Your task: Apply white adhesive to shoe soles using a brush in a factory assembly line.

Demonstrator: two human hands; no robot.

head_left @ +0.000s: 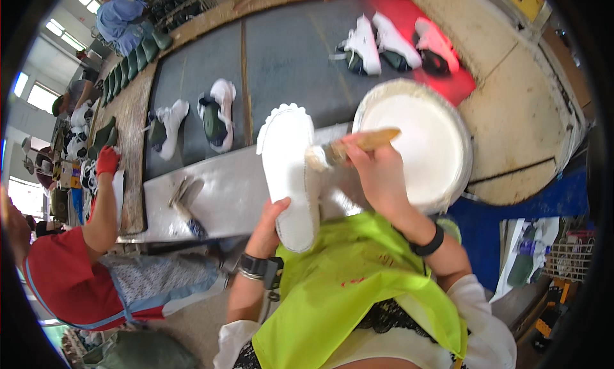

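Observation:
My left hand [271,216] is closed round the heel end of a white shoe sole [286,161], held upright in front of me. The sole's toe end has a scalloped rim, and its surface looks wet. In my right hand [382,174] is a brush [378,139] with a pale wooden handle. Its white-coated bristles are at the sole's right edge; whether they touch cannot be made out. Just beyond my right hand stands a round tub [470,152] of white liquid, its rim crusted.
A dark conveyor belt [281,62] carries several white shoe uppers [220,113] on green forms. Another brush [185,206] lies on the metal ledge [236,190]. A co-worker in a red top [70,276] stands close on my left. Green boots [137,58] line the far edge.

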